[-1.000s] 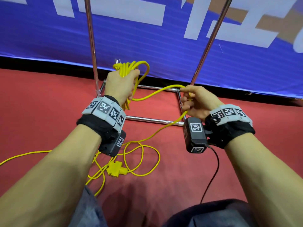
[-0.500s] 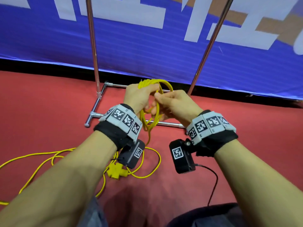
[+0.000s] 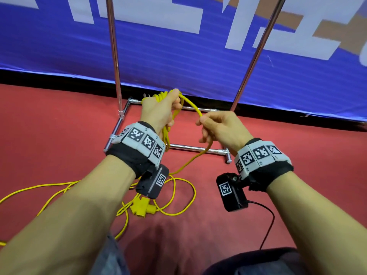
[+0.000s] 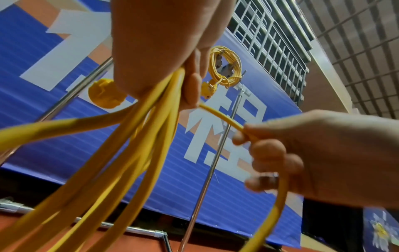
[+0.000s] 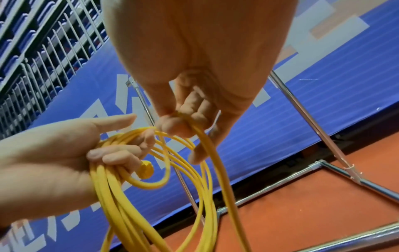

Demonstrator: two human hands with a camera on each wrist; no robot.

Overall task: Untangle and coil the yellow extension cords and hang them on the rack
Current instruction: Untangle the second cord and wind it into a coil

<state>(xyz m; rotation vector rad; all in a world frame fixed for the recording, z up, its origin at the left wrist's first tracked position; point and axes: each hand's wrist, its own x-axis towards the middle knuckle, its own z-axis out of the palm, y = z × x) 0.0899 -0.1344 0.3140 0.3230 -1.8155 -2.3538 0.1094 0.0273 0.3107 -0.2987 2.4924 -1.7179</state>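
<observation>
Above the red floor, before the chrome rack: left hand clasping a bundle of yellow extension cord loops, right hand just beside, pinching the free strand; remaining slack and socket block on the floor; second coil hung on the rack.

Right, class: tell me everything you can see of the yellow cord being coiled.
The yellow cord looks like smooth round plastic-sheathed cable. Several loops hang bunched in the left hand, a round yellow plug beside its fingers. One strand arcs to the right hand, which pinches it, then drops to loose loops on the red floor.
</observation>
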